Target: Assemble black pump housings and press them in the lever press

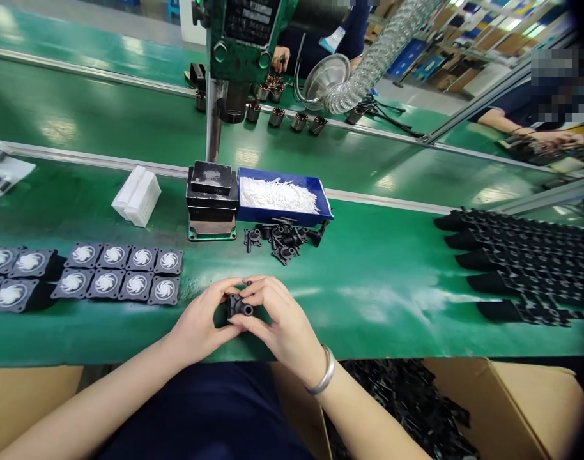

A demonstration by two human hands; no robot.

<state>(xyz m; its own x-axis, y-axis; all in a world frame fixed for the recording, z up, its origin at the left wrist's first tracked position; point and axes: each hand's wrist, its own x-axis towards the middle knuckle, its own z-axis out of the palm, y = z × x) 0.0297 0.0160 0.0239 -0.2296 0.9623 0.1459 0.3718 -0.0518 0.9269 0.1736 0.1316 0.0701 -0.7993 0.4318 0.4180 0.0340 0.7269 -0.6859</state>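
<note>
Close to the front edge of the green bench, my left hand (203,322) and my right hand (277,313) both grip a small black plastic pump housing part (239,306). A round tube end on it points toward me, and my fingers cover its sides. Beyond my hands lies a loose pile of similar black plastic parts (287,239). To the left, square black pieces with white swirled impellers (138,284) stand in two rows. A black metal fixture block (213,198) sits behind my hands.
A blue bin (285,218) holds thin white pins. White boxes (138,195) stand at back left. A green press (239,51) overhangs the bench. Rows of black parts (536,268) lie at right. Below, a cardboard box (488,396) holds black pieces. Co-workers' hands show beyond.
</note>
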